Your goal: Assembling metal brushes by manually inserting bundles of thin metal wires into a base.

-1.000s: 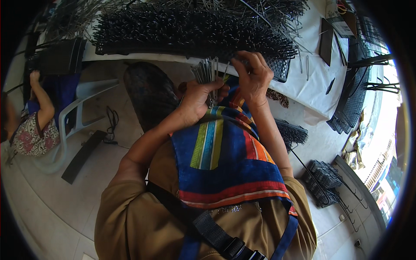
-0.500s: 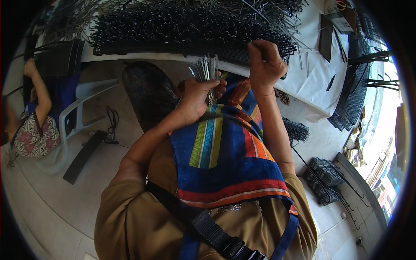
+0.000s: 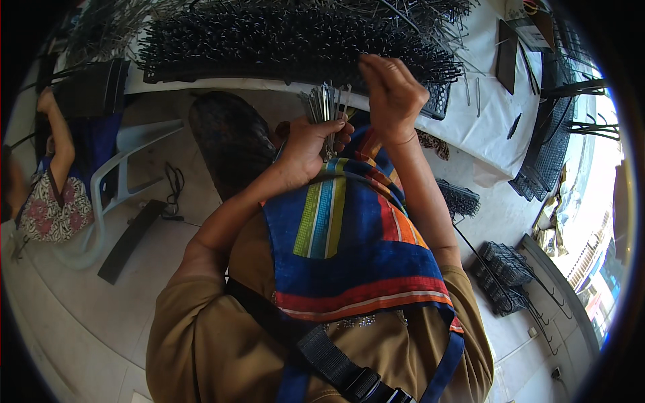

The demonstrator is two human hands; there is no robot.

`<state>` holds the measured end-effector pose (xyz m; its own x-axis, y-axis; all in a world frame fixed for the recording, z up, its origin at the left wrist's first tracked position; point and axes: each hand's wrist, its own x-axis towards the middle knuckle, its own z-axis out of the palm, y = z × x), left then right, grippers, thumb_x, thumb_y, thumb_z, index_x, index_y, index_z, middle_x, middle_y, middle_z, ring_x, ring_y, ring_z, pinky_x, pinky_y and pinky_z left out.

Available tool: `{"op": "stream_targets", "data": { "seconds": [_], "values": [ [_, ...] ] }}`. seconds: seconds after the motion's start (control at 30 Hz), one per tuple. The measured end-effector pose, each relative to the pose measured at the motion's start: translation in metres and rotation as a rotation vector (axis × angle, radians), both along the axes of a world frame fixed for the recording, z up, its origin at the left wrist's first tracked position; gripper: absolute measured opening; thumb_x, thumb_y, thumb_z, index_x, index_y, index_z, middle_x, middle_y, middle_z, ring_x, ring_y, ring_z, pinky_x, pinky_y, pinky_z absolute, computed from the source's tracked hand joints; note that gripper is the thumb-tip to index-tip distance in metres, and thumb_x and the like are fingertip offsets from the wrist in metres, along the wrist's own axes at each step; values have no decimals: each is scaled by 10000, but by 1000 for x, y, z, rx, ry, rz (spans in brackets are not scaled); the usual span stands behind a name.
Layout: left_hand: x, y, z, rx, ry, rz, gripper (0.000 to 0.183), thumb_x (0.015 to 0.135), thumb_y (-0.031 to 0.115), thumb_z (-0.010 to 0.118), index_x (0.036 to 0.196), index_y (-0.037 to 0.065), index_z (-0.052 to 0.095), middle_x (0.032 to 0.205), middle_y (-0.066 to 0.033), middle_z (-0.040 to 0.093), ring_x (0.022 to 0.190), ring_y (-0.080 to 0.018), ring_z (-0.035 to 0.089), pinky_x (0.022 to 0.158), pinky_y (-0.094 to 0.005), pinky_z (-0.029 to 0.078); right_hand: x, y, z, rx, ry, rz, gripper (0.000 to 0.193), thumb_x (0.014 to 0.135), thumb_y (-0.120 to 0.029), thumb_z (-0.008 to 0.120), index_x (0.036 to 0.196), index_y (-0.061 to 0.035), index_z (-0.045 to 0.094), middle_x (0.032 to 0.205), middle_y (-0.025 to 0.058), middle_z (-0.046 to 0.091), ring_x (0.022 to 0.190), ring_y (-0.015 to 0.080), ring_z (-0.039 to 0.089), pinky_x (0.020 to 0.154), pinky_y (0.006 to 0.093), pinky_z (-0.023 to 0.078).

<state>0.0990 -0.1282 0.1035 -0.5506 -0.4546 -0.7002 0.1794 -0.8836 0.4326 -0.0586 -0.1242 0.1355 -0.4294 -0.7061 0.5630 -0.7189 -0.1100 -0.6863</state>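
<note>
My left hand [image 3: 310,142] is closed around a bundle of thin silvery metal wire rods [image 3: 325,101], which stand up out of the fist above my lap. To the right, my right hand [image 3: 395,94] is raised at the front edge of a long black rack [image 3: 432,99] packed with dark upright wire pieces [image 3: 289,41]. Its thumb and fingers are pinched together. Whatever lies between those fingertips is too small or hidden to make out. A striped blue apron [image 3: 356,221] covers my front and lap.
Loose wires [image 3: 440,17] lie heaped behind the rack on the white-covered table [image 3: 463,138]. At right are a flat dark plate [image 3: 506,57] and black mesh panels [image 3: 554,148]. Wire bundles [image 3: 502,279] rest on the floor. Another person [image 3: 59,168] sits at left by a grey plastic chair [image 3: 111,174].
My right hand has moved left and slightly farther away along the rack's front edge, still pinched. My left hand keeps its hold on the wire bundle, almost in the same place.
</note>
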Motion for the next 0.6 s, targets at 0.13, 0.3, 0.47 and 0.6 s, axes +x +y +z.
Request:
{"op": "stream_targets", "data": {
  "seconds": [0.13,0.3,0.47,0.6],
  "values": [
    [0,2,1,-5,-36,-2,150,826,34,649,973,20,623,792,-68,652,672,-174,643,555,-289,497,-9,-1,4,75,27,126,214,688,-21,707,894,-75,689,781,72,647,638,251,650,539,325,510],
    [2,3,-9,-40,87,55,126,846,21,610,971,16,614,805,-99,673,657,-168,641,566,-262,500,4,18,1,185,449,452,242,671,-61,610,905,-67,670,823,78,651,654,230,652,559,315,523],
    [-2,3,-4,6,-12,18,132,839,16,613,971,7,619,819,-108,670,667,-168,633,581,-270,491,-10,8,-18,136,146,-18,124,742,-127,716,864,-115,700,824,27,646,653,227,647,547,324,505],
    [-3,-1,-2,9,18,7,109,850,6,595,958,5,612,821,-118,668,665,-168,626,577,-269,505,-12,3,-12,184,205,-55,132,753,-150,707,885,-143,706,817,20,630,663,229,641,556,326,496]
  ]
}}
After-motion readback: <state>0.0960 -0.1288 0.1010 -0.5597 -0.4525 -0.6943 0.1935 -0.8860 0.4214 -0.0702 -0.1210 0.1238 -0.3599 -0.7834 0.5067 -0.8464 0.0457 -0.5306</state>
